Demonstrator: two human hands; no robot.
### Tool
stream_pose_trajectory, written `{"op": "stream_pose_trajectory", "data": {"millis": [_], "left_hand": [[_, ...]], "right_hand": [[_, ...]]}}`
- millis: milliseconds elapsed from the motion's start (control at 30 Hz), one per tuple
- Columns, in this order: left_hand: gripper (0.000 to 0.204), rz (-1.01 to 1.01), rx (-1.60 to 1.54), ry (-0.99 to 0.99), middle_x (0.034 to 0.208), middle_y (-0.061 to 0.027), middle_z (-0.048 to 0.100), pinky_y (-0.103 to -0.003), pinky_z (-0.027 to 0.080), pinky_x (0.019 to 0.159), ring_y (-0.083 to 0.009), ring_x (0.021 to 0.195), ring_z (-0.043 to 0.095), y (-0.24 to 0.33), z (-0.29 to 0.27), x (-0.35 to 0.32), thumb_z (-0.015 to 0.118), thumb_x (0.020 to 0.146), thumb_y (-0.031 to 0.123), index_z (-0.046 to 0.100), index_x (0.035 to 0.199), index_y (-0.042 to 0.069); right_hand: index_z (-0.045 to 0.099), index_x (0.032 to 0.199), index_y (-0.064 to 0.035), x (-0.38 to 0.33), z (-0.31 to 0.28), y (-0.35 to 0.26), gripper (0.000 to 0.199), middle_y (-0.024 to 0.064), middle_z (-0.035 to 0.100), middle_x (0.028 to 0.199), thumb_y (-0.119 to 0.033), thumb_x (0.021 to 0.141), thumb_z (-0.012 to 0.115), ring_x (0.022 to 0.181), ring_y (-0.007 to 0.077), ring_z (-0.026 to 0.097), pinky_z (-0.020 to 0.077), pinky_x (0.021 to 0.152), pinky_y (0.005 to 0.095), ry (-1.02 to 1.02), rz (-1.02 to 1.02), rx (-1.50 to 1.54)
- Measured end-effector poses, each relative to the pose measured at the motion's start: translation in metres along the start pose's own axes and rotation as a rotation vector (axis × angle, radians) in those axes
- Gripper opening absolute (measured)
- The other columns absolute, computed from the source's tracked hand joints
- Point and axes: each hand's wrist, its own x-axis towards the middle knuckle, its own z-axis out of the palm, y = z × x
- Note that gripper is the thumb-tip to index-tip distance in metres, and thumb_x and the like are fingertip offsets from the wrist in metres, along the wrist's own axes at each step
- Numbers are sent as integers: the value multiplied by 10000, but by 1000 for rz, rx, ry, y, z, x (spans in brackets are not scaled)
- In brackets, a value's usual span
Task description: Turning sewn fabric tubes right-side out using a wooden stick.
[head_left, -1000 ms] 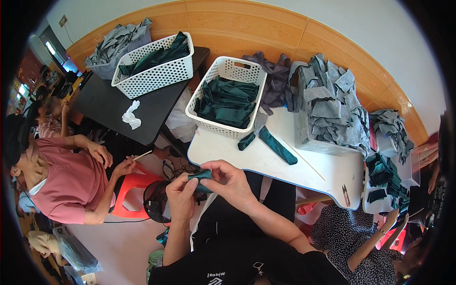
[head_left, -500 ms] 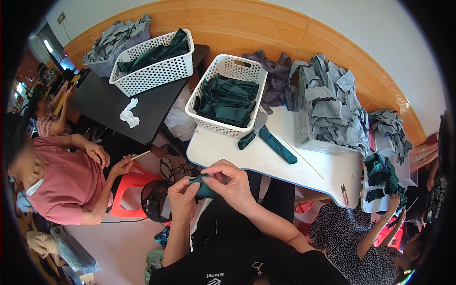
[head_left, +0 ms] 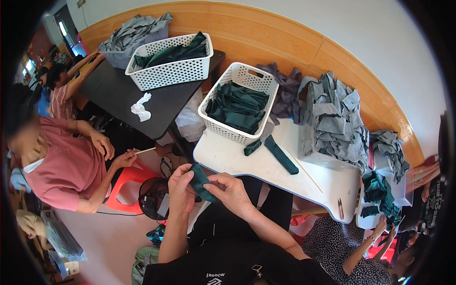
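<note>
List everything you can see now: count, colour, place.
held strip: one, dark green, front centre
tables: two, black upper left, white centre
perforated baskets: two, white, one per table
green fabric: many pieces, dark green, in baskets
grey cloth heaps: several, grey, along wall
crumpled item: one, white, black table
stick: one, pale, white table
snips: one, reddish, white table
stool: at least one, red, left
fan: one, black, beside stool
other people: several, mixed clothing, both sides
hands: two, bare, gripping strip

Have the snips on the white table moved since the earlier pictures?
No. The snips lie at the same spot on the white table, near its right end; only the view shifted.
</note>
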Motion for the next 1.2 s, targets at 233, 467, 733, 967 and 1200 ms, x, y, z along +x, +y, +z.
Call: {"op": "stream_pose_trajectory", "data": {"millis": [233, 467, 733, 967, 1200], "left_hand": [[136, 20, 186, 59, 842, -33, 663, -221, 494, 688, -97, 734, 624, 2, -18, -3, 656, 826, 16, 671, 959, -4], [81, 0, -78, 137, 822, -39, 644, -271, 510, 697, -122, 737, 611, -4, -22, -9, 661, 823, 48, 644, 900, 29], [94, 21, -8, 32, 823, -49, 640, -248, 488, 699, -121, 736, 601, -4, -31, -6, 647, 850, 39, 655, 940, 14], [260, -29, -183, 20, 898, -81, 640, -283, 499, 741, -156, 810, 605, -5, -32, -10, 653, 884, 131, 603, 1106, 5], [396, 31, -217, -143, 1071, -99, 622, -403, 456, 980, -250, 1083, 571, -17, -38, -25, 660, 882, 236, 545, 1189, 12]], "right_hand": [[694, 984, -51, -4, 3, 9, 180, 65, 627, 804, -126, 821, 699, 678, 132, 556, 454, 641, 262, -46, -130, -217], [696, 937, -41, -3, 10, 11, 162, 80, 622, 778, -143, 811, 698, 740, 223, 579, 464, 662, 325, -60, -140, -207], [699, 935, -51, -2, 16, 14, 167, 77, 618, 775, -170, 818, 694, 745, 217, 580, 465, 671, 326, -82, -83, -199], [692, 940, -34, -1, 20, 19, 169, 64, 612, 782, -163, 830, 690, 741, 174, 569, 455, 673, 293, -85, -66, -193], [683, 963, -12, 1, 28, 28, 170, 39, 605, 805, -130, 841, 687, 711, 99, 540, 439, 654, 243, -95, -39, -103]]}}
